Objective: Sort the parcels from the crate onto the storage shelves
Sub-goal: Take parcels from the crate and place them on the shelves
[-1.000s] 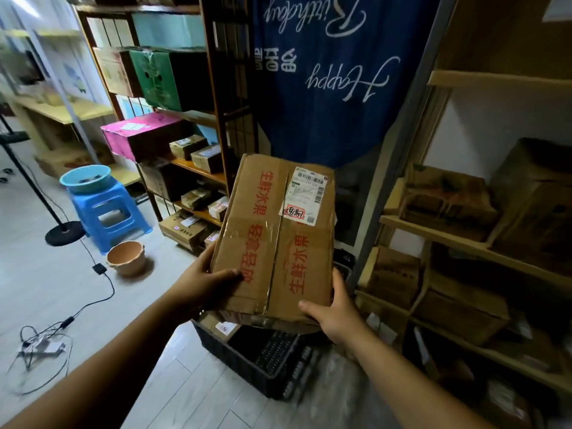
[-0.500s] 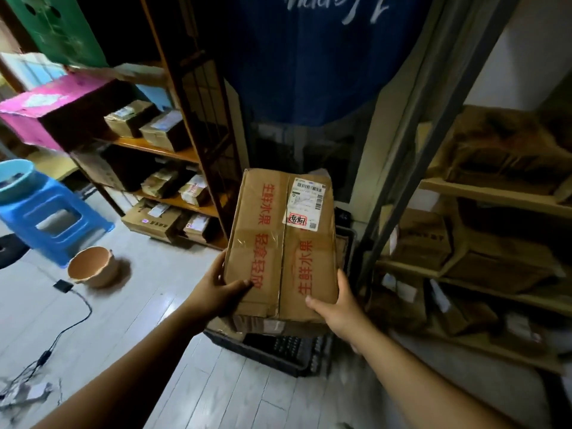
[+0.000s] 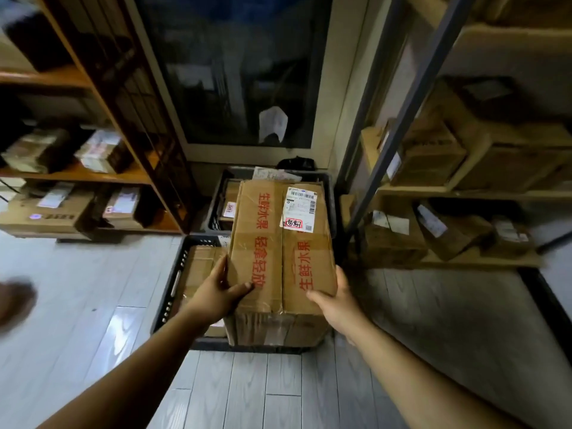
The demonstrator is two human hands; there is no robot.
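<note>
A small parcel storeroom, probably a courier pickup point: wooden shelves and metal racks crowded with labelled cartons, black crates on the floor.

My left hand and right hand are both taken up by the long brown cardboard parcel with red lettering, which covers most of the black plastic crate below. Bare grey plank floor lies open to my left. The dark wooden shelf unit is crowded with boxes, and the pale shelves behind the grey metal post are packed too.
</note>
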